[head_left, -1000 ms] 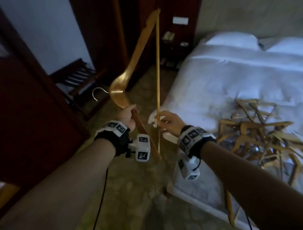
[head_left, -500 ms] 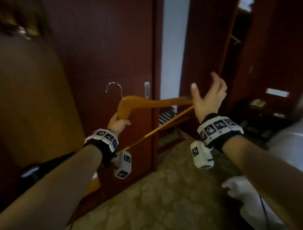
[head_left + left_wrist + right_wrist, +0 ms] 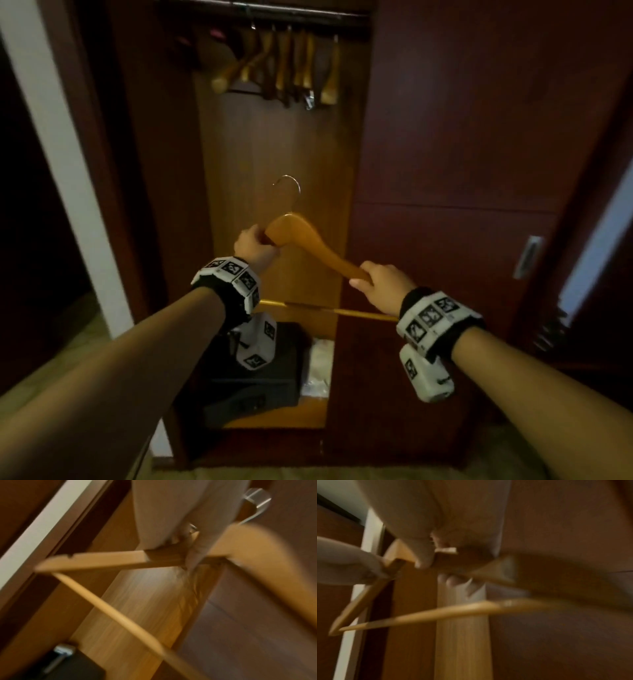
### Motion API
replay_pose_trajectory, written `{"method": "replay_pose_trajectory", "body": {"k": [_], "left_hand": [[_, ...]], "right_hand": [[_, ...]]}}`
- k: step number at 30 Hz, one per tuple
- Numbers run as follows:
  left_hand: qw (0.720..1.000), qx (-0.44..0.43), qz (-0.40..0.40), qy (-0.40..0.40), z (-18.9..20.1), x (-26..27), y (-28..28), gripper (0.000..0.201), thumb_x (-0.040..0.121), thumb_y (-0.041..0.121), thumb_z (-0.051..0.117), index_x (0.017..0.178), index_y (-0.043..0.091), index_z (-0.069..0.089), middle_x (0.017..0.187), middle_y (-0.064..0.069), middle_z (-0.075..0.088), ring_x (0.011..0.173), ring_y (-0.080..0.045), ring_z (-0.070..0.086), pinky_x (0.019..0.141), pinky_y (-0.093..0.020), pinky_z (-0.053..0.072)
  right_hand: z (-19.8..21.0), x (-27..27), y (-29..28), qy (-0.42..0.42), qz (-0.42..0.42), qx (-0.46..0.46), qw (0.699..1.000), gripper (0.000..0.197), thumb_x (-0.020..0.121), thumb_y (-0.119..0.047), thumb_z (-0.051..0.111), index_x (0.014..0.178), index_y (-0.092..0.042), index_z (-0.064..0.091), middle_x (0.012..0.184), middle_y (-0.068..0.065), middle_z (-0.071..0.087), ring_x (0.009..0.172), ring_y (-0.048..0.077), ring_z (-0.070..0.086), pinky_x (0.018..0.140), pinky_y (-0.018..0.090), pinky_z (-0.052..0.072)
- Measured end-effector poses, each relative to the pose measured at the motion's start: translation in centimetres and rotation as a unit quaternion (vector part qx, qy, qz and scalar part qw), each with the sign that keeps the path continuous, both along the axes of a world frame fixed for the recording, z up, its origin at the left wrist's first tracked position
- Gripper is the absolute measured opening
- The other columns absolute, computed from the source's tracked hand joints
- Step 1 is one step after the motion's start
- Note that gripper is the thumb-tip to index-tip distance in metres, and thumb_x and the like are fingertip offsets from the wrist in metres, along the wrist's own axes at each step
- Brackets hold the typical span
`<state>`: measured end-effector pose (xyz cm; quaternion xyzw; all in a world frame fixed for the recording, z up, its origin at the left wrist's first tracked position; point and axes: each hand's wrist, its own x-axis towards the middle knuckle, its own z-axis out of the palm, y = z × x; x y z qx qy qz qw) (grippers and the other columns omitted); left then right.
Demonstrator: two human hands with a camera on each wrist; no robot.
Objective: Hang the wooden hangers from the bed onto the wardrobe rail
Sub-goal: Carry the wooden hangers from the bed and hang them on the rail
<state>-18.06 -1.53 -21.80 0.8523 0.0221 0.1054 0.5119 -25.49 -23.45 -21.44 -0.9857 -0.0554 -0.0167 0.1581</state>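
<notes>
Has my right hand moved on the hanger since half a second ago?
Yes. The right hand, open beside the wooden hanger then, now grips its right arm, lower against the left hand.

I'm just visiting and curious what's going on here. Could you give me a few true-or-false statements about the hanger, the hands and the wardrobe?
1. Both hands hold the hanger. True: left hand, right hand.
2. Its metal hook is already over the wardrobe rail. False: it is well below the rail.
3. Other hangers hang on the rail. True.
4. The wardrobe floor is bare. False: a dark box sits there.
</notes>
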Motion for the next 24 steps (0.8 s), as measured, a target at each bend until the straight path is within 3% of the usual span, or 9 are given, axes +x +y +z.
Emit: {"method": "replay_pose_trajectory", "body": {"k": [2,4,6,8,13,17,19,21,24], "left_hand": [[0.99,0.044,0.128,0.039,0.8,2.6,0.7,0.065,0.08,0.032,0.069,0.136,0.016,0.038,0.135,-0.013,0.039,0.125,-0.035,0.04,0.103,-0.048,0.038],[0.982,0.011,0.162,0.096,1.7,4.9,1.0,0.073,0.082,0.043,0.065,0.139,0.012,0.032,0.138,-0.015,0.038,0.125,-0.037,0.041,0.103,-0.049,0.038],[0.987,-0.087,0.063,0.119,2.2,7.4,1.1,0.059,0.09,0.04,0.056,0.135,0.007,0.039,0.128,-0.015,0.051,0.116,-0.032,0.052,0.1,-0.039,0.041],[0.971,-0.182,-0.018,0.155,2.6,9.2,0.6,0.041,0.098,0.027,0.046,0.131,0.004,0.046,0.117,-0.013,0.059,0.106,-0.025,0.057,0.092,-0.033,0.041],[0.947,-0.283,-0.04,0.143,3.6,16.0,0.6,0.039,0.092,0.022,0.059,0.124,0.002,0.05,0.098,-0.008,0.062,0.1,-0.023,0.06,0.085,-0.037,0.049],[0.94,-0.295,-0.08,0.153,3.6,22.8,1.0,0.056,0.087,0.018,0.063,0.137,0.009,0.039,0.114,-0.01,0.06,0.101,-0.022,0.059,0.072,-0.033,0.049],[0.936,-0.294,-0.111,0.155,3.8,26.1,0.8,0.057,0.087,0.019,0.064,0.137,0.009,0.038,0.12,-0.01,0.058,0.102,-0.023,0.058,0.078,-0.035,0.048],[0.93,-0.293,-0.149,0.168,4.3,28.9,0.5,0.052,0.089,0.02,0.062,0.134,0.006,0.041,0.121,-0.012,0.057,0.097,-0.023,0.058,0.082,-0.036,0.047],[0.919,-0.274,-0.213,0.186,5.7,31.9,-0.6,0.057,0.086,0.027,0.065,0.134,0.008,0.042,0.122,-0.01,0.056,0.101,-0.023,0.057,0.089,-0.038,0.047]], "right_hand": [[0.0,3.8,2.7,-0.022,-0.006,0.038,0.999,0.034,0.097,-0.04,0.041,0.115,-0.014,0.053,0.102,0.006,0.06,0.098,0.029,0.059,0.077,0.034,0.045],[0.4,7.3,5.0,-0.02,-0.02,0.087,0.996,0.034,0.097,-0.039,0.042,0.114,-0.013,0.055,0.108,0.008,0.061,0.102,0.028,0.058,0.081,0.034,0.046],[1.0,10.4,7.1,-0.014,-0.036,0.141,0.989,0.032,0.098,-0.034,0.044,0.115,-0.011,0.056,0.112,0.009,0.06,0.105,0.026,0.057,0.077,0.03,0.041],[1.3,12.9,8.8,-0.018,-0.05,0.167,0.984,0.028,0.098,-0.024,0.044,0.118,-0.008,0.055,0.118,0.012,0.058,0.112,0.028,0.054,0.08,0.03,0.04],[1.3,19.1,11.5,-0.015,-0.066,0.189,0.98,0.033,0.098,-0.011,0.039,0.129,-0.002,0.047,0.133,0.016,0.051,0.127,0.031,0.043,0.098,0.034,0.036],[1.5,23.6,11.5,0.031,-0.033,0.228,0.973,0.041,0.095,-0.001,0.039,0.135,-0.006,0.039,0.12,0.014,0.051,0.11,0.027,0.051,0.084,0.031,0.041],[1.8,25.4,11.1,0.045,-0.023,0.254,0.966,0.054,0.091,-0.001,0.043,0.141,-0.019,0.032,0.11,0.004,0.048,0.098,0.024,0.052,0.075,0.031,0.046],[2.4,26.9,10.9,0.043,-0.052,0.286,0.956,0.061,0.09,-0.003,0.048,0.143,-0.028,0.027,0.112,0.001,0.046,0.091,0.023,0.055,0.066,0.032,0.054],[3.4,29.0,10.9,0.005,-0.124,0.325,0.937,0.062,0.09,-0.003,0.049,0.142,-0.029,0.029,0.107,0.0,0.047,0.071,0.013,0.051,0.058,0.026,0.053]]}}
